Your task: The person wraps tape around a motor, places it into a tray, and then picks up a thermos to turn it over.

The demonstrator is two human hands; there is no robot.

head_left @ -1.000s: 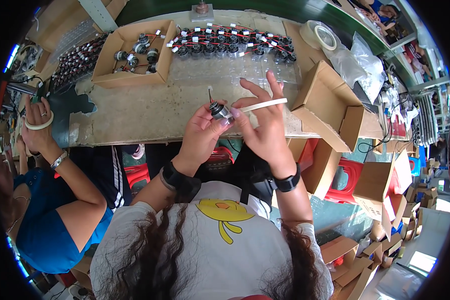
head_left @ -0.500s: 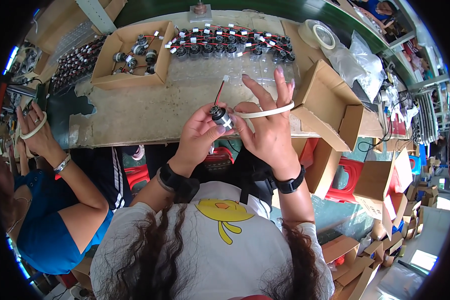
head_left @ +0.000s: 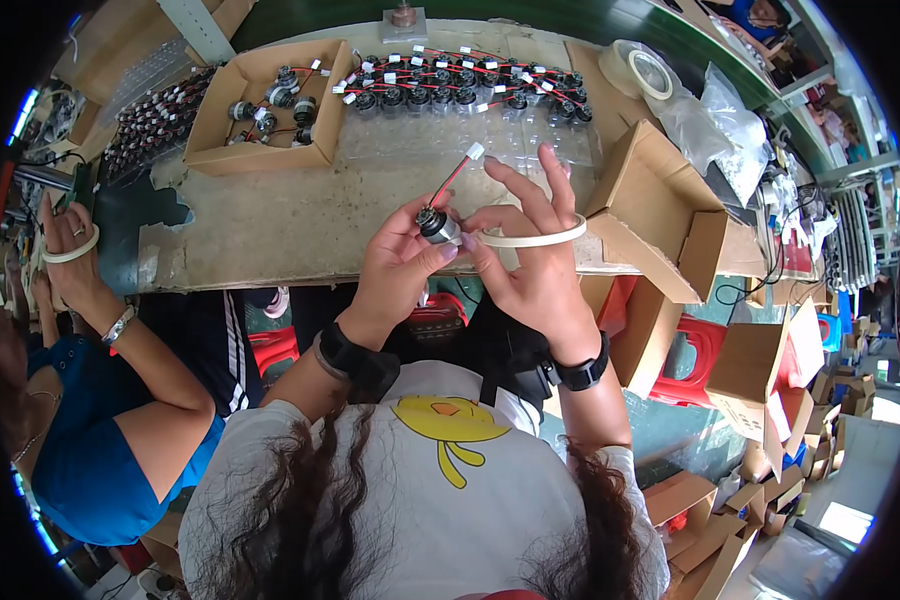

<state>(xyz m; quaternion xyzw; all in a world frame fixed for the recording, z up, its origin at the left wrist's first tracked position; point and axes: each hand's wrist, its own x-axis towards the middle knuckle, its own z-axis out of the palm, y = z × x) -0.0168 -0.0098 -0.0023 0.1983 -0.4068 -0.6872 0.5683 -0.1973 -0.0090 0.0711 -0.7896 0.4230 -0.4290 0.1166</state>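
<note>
Pinching a small motor (head_left: 436,226), your left hand (head_left: 398,262) is curling tightly while your right hand (head_left: 532,262), fingers spread, is wearing a tape ring (head_left: 538,238) beside it.

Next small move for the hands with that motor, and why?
Probably press the tape end onto the motor. The left hand grips the motor, its red-black lead up; the right hand wears a tape ring and its fingers meet the motor's side.
</note>
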